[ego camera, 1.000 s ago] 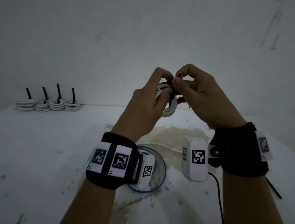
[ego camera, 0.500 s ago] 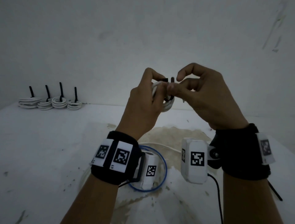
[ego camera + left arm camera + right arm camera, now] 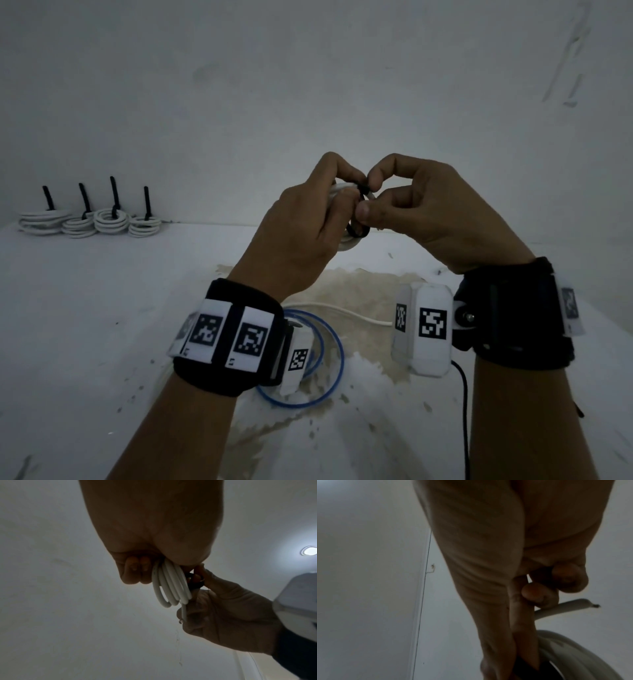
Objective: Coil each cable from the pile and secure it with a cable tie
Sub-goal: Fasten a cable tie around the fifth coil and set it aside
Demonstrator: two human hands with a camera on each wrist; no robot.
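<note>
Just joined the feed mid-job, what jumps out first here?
Both hands raised mid-frame: the left hand grips a coiled white cable while the right hand pinches a black cable tie around it. Four finished white coils with upright black ties line the far-left wall; a loose blue cable loop lies below.

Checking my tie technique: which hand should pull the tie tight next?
Probably the right hand: its fingertips already pinch the black tie, while the left hand grips the white coil.
</note>
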